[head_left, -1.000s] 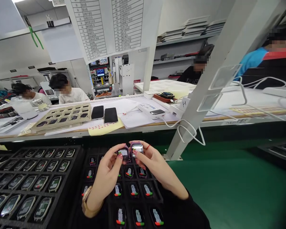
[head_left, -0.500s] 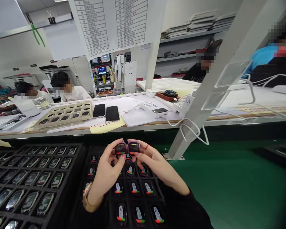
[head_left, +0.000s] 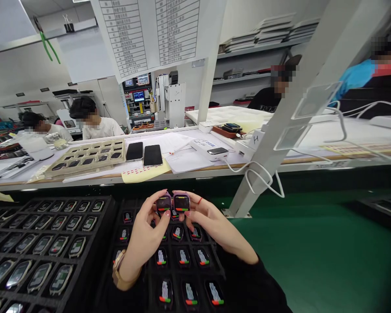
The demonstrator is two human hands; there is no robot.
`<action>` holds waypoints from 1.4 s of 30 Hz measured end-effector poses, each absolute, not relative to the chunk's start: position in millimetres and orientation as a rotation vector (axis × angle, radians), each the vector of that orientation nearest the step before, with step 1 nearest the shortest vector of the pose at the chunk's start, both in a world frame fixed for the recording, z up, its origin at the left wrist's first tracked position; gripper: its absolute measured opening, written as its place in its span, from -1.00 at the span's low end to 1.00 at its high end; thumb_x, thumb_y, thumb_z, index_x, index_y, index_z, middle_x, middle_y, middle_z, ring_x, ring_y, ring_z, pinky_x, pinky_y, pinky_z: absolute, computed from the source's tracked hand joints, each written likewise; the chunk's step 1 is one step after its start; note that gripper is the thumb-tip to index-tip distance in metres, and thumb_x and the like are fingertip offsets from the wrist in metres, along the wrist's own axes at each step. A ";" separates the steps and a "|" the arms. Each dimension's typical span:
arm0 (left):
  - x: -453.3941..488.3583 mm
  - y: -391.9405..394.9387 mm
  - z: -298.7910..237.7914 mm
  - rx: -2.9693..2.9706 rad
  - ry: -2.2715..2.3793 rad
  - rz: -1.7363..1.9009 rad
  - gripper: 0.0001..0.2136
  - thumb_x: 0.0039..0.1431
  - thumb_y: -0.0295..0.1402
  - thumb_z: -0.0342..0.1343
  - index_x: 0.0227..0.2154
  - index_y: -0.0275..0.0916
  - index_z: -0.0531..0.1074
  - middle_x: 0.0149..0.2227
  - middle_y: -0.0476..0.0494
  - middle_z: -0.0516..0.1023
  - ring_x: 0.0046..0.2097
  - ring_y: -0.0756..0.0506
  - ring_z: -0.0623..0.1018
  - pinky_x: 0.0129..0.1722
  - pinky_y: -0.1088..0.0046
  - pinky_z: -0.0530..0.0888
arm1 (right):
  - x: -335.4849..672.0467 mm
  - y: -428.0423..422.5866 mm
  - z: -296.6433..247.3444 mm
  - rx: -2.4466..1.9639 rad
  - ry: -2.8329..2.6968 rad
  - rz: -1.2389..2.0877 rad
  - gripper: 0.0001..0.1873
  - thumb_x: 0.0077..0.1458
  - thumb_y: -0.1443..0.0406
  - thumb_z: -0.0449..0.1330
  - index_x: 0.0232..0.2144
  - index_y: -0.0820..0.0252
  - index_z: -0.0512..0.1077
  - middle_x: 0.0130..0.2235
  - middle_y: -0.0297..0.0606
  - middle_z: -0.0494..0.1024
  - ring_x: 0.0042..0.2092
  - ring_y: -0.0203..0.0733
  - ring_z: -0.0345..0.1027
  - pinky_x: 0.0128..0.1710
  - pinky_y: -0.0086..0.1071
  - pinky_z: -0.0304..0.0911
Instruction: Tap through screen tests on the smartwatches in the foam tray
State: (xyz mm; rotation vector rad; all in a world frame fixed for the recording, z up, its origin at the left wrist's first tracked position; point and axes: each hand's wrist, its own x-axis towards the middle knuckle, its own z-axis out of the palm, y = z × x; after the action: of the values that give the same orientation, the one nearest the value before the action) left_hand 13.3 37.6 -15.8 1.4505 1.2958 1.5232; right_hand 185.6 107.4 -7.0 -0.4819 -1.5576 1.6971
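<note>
Fingers and thumb of my left hand [head_left: 151, 230] are closed on a purple-framed smartwatch [head_left: 164, 203] without a strap. A matching smartwatch [head_left: 181, 202] is gripped at its side by my right hand [head_left: 203, 217]. The two watches sit side by side, screens towards me, with coloured marks lit on the dark glass. Below them lies a black foam tray [head_left: 174, 274], each pocket bearing a watch such as this lit smartwatch [head_left: 184, 256]. Part of the tray is covered by my hands and sleeves.
On the left stands another black tray [head_left: 84, 243] full of watches. A bench ahead carries a cream tray [head_left: 84, 169], two dark phones [head_left: 153, 155] and a white box [head_left: 202, 148]. A slanted white post [head_left: 273, 134] with looped cable rises on the right. Several people sit beyond.
Both hands keep their hold on the watches. The right watch looks turned slightly, and the whole view has shifted a little.
</note>
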 end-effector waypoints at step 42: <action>15.6 41.2 -14.5 1.417 1.381 1.588 -0.73 0.26 -0.21 0.15 -0.03 -0.16 0.46 -0.04 -0.18 0.54 -0.05 -0.15 0.52 -0.07 0.37 0.48 | 180.7 106.7 -7.4 -0.566 -1.580 1.661 -0.45 0.10 0.08 0.31 0.08 0.19 0.39 -0.41 -0.35 0.44 -0.50 -0.29 0.21 -0.51 -0.39 0.21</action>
State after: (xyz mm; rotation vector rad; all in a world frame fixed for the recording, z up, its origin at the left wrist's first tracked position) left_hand 15.6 41.2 -14.5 1.4175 1.3806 1.5880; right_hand 180.7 106.7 -7.4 -0.5660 -1.5800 1.6609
